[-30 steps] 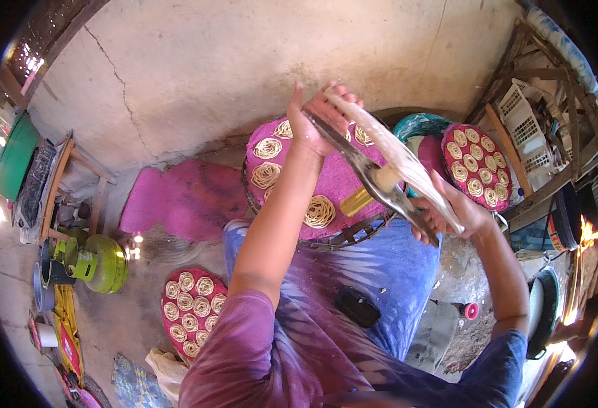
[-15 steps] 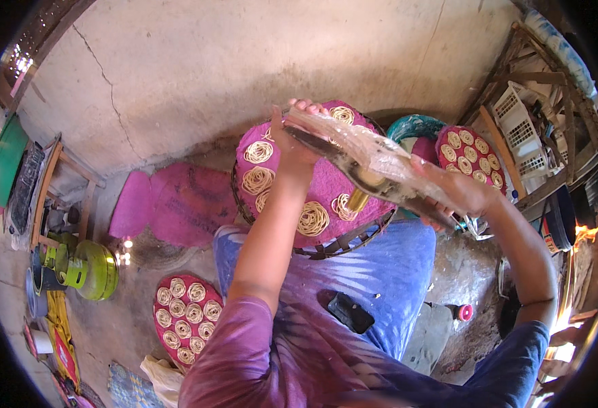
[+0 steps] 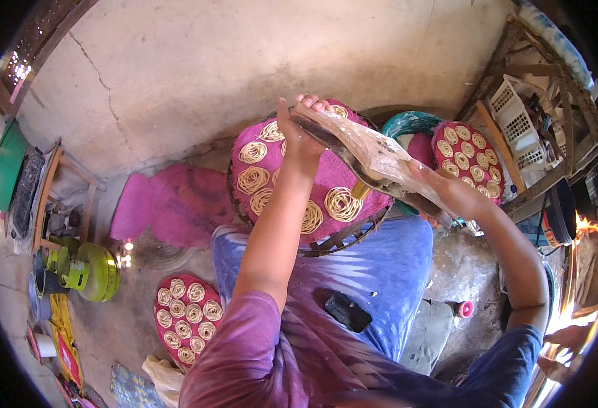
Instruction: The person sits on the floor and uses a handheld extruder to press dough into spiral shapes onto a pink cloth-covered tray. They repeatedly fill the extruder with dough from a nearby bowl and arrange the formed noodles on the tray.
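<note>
Both my hands grip a wooden hand press (image 3: 380,155) that slants across the middle of the view. My left hand (image 3: 307,121) wraps its upper left end, and my right hand (image 3: 448,190) is closed round its lower right end. From its underside sticks a brass cylinder (image 3: 360,190), just above a coiled noodle nest (image 3: 344,204). That nest lies on the pink cloth (image 3: 322,180) of a big round tray near my lap. Several pale noodle nests (image 3: 252,180) sit around the cloth's left side. The press hides part of the tray.
Small pink rounds with nests lie at the right (image 3: 460,148) and lower left (image 3: 176,291). A teal basin (image 3: 407,124) stands behind. A green gas cylinder (image 3: 98,272) is at left, a fire (image 3: 584,228) at far right. A black block (image 3: 348,311) rests on my lap.
The noodle nest under the brass cylinder has grown into a fuller coil. The press and both hands have shifted slightly; a nest beside my left wrist now shows more fully.
</note>
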Demonstrator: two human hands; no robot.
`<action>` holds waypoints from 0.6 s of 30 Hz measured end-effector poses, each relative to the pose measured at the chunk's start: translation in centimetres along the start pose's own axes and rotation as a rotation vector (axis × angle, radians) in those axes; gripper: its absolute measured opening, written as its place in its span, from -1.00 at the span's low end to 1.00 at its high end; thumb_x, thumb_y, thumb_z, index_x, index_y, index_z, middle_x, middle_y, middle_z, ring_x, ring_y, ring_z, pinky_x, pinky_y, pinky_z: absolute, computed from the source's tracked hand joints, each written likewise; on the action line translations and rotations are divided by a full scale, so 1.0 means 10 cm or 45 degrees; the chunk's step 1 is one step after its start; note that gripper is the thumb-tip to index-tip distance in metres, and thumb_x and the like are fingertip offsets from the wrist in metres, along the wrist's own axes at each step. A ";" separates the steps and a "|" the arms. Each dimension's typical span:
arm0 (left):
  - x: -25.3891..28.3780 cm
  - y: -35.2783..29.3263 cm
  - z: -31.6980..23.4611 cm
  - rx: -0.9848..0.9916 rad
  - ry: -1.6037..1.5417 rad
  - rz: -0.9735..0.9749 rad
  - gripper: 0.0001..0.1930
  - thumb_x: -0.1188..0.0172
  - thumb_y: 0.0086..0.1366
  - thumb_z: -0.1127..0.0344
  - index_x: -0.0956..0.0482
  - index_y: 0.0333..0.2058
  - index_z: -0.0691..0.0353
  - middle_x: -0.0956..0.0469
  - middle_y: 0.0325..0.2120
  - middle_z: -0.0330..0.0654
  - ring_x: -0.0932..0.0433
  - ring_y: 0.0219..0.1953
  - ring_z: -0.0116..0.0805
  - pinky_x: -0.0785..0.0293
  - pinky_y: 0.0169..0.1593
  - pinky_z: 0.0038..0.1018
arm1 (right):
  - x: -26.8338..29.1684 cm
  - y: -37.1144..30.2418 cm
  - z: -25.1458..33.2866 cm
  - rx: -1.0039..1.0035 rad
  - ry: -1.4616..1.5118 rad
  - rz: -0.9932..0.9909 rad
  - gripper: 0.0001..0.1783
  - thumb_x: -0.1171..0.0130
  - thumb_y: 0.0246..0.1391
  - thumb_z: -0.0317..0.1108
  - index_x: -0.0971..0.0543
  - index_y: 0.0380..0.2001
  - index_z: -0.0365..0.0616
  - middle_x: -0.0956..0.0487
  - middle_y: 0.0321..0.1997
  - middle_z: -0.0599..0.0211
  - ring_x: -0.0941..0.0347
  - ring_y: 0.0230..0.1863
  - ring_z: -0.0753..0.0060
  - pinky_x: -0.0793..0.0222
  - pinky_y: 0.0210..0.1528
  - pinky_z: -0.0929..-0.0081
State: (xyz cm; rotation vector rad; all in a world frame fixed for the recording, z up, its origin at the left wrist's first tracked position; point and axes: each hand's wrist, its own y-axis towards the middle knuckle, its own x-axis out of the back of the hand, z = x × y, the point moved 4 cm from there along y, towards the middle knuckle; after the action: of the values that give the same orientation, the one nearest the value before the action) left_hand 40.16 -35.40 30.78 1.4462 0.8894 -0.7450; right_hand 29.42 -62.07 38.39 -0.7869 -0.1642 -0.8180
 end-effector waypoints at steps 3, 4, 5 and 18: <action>-0.04 0.06 0.05 0.144 0.151 0.022 -0.59 -0.08 0.28 -0.18 -0.57 -0.25 0.04 -0.56 -0.30 -0.26 -0.52 -0.24 -0.33 -0.45 -0.07 -0.28 | 0.04 0.07 -0.16 -0.022 0.109 -0.041 -0.16 0.21 0.22 0.42 -0.52 -0.29 -0.30 -0.51 -0.57 0.24 -0.48 -0.62 0.46 -0.39 -0.62 0.50; -0.03 0.02 0.06 0.221 0.334 -0.056 -0.51 0.01 0.31 -0.24 -0.57 -0.17 0.06 -0.56 -0.24 -0.21 -0.51 -0.19 -0.32 -0.43 -0.03 -0.26 | 0.04 0.08 -0.19 0.068 0.128 -0.034 -0.17 0.19 0.23 0.41 -0.52 -0.29 -0.30 -0.51 -0.56 0.24 -0.48 -0.62 0.45 -0.39 -0.62 0.50; -0.03 -0.05 0.07 0.290 0.504 -0.131 -0.43 0.10 0.33 -0.30 -0.57 -0.09 0.09 -0.56 -0.18 -0.16 -0.51 -0.13 -0.30 -0.42 0.02 -0.24 | 0.04 0.07 -0.25 0.135 0.161 -0.026 -0.19 0.17 0.23 0.40 -0.52 -0.29 -0.29 -0.52 -0.56 0.24 -0.48 -0.62 0.45 -0.39 -0.62 0.50; 0.19 -0.85 0.41 1.375 2.105 -0.141 -0.11 0.52 0.36 -0.46 -0.31 0.29 0.15 -0.33 0.25 0.01 -0.12 0.38 -0.15 0.14 0.42 -0.17 | 0.08 0.16 -0.54 0.295 0.442 -0.078 -0.25 0.10 0.23 0.34 -0.53 -0.31 -0.28 -0.53 -0.59 0.23 -0.48 -0.65 0.45 -0.36 -0.65 0.54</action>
State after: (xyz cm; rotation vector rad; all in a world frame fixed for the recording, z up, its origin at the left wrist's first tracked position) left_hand 34.03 -39.41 24.64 3.0696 1.9105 0.2086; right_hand 30.25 -65.61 34.02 -0.4151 0.0273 -0.9618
